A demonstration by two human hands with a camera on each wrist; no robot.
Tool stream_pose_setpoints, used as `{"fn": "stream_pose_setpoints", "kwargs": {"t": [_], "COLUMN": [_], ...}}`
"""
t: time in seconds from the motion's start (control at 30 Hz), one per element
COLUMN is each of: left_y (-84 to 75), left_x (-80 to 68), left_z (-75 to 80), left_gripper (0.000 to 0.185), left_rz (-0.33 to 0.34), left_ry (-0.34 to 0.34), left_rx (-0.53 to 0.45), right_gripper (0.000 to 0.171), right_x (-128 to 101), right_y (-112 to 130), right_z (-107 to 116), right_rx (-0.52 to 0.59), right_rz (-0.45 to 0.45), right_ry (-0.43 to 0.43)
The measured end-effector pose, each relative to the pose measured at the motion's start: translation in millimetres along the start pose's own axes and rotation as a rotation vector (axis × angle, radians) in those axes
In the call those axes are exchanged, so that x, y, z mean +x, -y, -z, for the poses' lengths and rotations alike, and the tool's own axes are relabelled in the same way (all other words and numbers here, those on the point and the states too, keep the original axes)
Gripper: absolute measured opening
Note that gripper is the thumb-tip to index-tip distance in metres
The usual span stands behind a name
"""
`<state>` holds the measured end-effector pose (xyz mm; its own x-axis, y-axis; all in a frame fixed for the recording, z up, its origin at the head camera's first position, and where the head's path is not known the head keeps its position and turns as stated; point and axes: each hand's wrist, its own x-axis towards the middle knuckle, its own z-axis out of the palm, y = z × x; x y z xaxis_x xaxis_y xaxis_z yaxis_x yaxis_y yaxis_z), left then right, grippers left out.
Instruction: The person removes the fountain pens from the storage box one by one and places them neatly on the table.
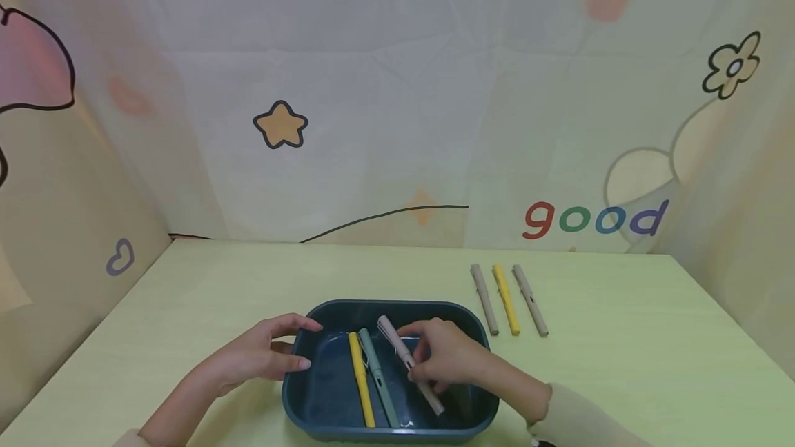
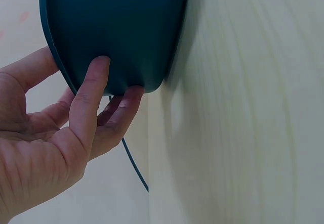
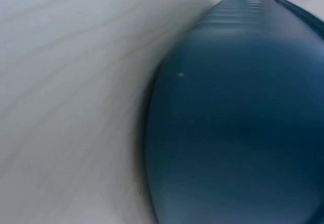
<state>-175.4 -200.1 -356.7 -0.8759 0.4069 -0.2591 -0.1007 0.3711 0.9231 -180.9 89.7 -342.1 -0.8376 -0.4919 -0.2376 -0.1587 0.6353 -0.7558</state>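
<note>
A pale pinkish-grey pen [image 1: 400, 350] with a wire clip slants inside the dark blue tray [image 1: 385, 434], pinched by the right hand [image 1: 447, 354]; whether it touches the floor I cannot tell. A strip of tray floor separates it from the green pen [image 1: 380, 381], which lies beside the yellow pen [image 1: 361, 381]. A wider stretch of floor runs to the left wall, where the left hand [image 1: 261, 350] grips the rim, thumb and fingers apart. Beyond the tray's far right corner, three pens [image 1: 506, 299] lie spaced apart on the table [image 1: 186, 302].
</note>
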Motion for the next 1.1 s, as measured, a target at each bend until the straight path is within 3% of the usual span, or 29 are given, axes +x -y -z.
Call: {"fn": "stream_pose_setpoints", "kwargs": {"t": [0.77,1.1], "left_y": [0.9,0.7], "left_x": [0.6,0.0], "left_z": [0.6,0.4], "left_gripper": [0.055,0.055], "left_rz": [-0.004,-0.012], "left_ry": [0.0,0.006], "left_rx": [-0.001,0.003], "right_gripper": [0.058,0.059], "right_x": [-14.4,-25.4], "right_y": [-8.9,-10.1], "right_z": [26.7,42.3], "right_rx": [0.149,0.162], "right_rz": [0.143,0.108], "right_ry": [-0.064,-0.112]}}
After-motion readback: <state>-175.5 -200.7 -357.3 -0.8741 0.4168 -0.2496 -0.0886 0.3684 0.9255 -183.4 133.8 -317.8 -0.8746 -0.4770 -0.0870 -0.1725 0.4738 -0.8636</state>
